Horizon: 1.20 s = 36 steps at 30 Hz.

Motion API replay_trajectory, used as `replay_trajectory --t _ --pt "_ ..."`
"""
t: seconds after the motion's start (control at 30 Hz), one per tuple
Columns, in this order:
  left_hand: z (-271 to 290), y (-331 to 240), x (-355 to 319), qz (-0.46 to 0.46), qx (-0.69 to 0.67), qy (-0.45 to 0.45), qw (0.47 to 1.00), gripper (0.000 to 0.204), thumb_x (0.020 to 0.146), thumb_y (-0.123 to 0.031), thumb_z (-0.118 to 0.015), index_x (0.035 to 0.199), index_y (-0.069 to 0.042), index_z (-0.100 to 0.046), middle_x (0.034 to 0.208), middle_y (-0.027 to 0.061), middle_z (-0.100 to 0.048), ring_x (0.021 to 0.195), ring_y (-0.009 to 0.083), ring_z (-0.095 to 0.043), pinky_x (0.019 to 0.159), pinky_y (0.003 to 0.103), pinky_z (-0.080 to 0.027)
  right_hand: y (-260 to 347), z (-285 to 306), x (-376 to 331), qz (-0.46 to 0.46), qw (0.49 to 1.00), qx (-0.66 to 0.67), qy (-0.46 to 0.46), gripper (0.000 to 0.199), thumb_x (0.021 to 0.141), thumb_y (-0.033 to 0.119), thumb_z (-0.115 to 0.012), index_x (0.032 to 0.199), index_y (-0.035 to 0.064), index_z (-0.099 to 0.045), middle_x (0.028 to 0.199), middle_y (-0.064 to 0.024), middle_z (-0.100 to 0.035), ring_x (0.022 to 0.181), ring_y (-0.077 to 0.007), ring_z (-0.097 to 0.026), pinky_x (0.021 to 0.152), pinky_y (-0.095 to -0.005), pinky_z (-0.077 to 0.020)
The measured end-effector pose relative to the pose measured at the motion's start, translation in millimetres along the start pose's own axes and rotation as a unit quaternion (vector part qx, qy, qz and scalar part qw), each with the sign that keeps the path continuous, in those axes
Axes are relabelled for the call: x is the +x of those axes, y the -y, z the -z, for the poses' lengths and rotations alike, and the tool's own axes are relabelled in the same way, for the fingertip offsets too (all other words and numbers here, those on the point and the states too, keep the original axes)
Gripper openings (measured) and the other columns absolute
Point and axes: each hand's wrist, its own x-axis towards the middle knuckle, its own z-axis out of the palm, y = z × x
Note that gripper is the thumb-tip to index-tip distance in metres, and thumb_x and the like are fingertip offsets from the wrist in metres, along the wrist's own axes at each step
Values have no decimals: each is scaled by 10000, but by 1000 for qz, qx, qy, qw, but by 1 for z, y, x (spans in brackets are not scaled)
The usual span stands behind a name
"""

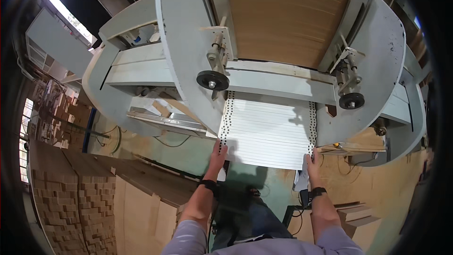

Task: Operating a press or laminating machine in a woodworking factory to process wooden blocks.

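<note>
Your left hand (218, 155) grips the white panel (269, 130) at 8 o'clock on its outline, your right hand (312, 161) at 4; both are closed on its side margins, some fingers hidden. You have one panel, just ahead at 12 o'clock, its far end at the crossbar (278, 83) of one grey machine (188, 33). Two dotted margins run down its sides, with many thin lines between. Two black wheels frame it: the left wheel (205, 80) at 11 o'clock from its middle, the right wheel (352, 100) at 2. Beyond the crossbar sits one brown board (288, 16). You wear two dark wristbands (208, 185). Beneath you, the floor (255, 177) is green, turning tan towards 4 o'clock. Stacked brown card (71, 212) fills 8 o'clock, at least two stacks, though the fisheye's dark rim makes counting uncertain. One bright opening (75, 16) shows at 10.
</note>
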Motion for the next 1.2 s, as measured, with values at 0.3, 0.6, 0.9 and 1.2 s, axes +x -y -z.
replay_trajectory --t 0.3,0.6,0.9,1.2 --pt "-4 -4 -6 0 20 -15 1000 486 829 -133 -522 1269 -34 -340 1083 80 -510 901 117 -483 777 227 -392 19 -6 0 -16 998 -53 4 522 833 72 -491 1301 28 -264 1154 -100 -474 953 -152 -487 803 -246 -396" --pt "-9 -7 -58 46 -36 19 998 490 813 -104 -510 1259 -7 -330 1240 162 -404 1113 235 -415 929 306 -322 -10 21 -30 -5 994 -113 -4 579 812 82 -526 1295 -21 -223 1101 -138 -507 920 -170 -515 789 -276 -419" --pt "-44 -86 -75 -243 400 162 869 897 609 -324 -713 1269 44 -231 1279 222 -262 1191 387 -242 990 471 -206 8 11 -32 67 940 -333 -39 641 759 183 -581 1259 -46 -250 1185 -258 -388 1062 -377 -427 866 -382 -373" --pt "-75 -81 -57 -409 369 272 789 895 527 -327 -680 1294 -69 -297 1094 223 -443 1047 342 -414 930 518 -247 57 -26 -36 270 871 -411 -16 659 711 118 -611 1240 -60 -261 1197 -275 -356 1107 -412 -355 928 -432 -306"
